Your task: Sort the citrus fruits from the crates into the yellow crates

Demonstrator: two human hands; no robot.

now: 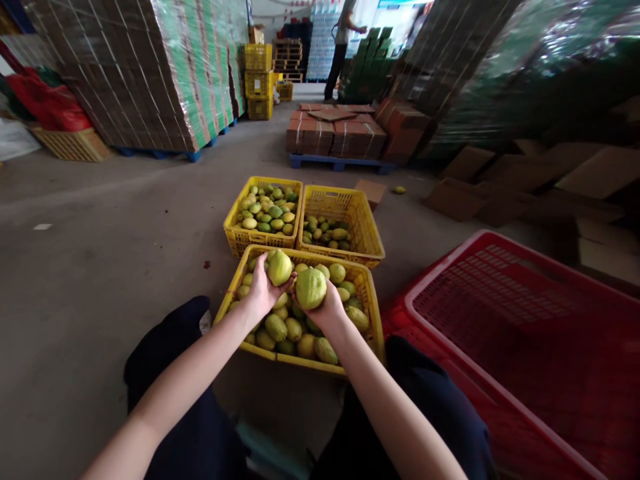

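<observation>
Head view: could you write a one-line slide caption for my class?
Left hand and right hand each hold a yellow-green fruit above a yellow crate of similar fruit.

Room abv front crate (300, 363); red bin (500, 287) blocks R; rear crates (260, 237) close ahead; flr (125, 247) open far L.

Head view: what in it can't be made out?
All in the head view:
- Undersides of the left fruit and right fruit: covered by the left hand and right hand.
- Bottom of the front yellow crate: under piled fruit.
- Red crate's right end: cut off by the picture edge.
- Background person's head: above the top edge.
</observation>
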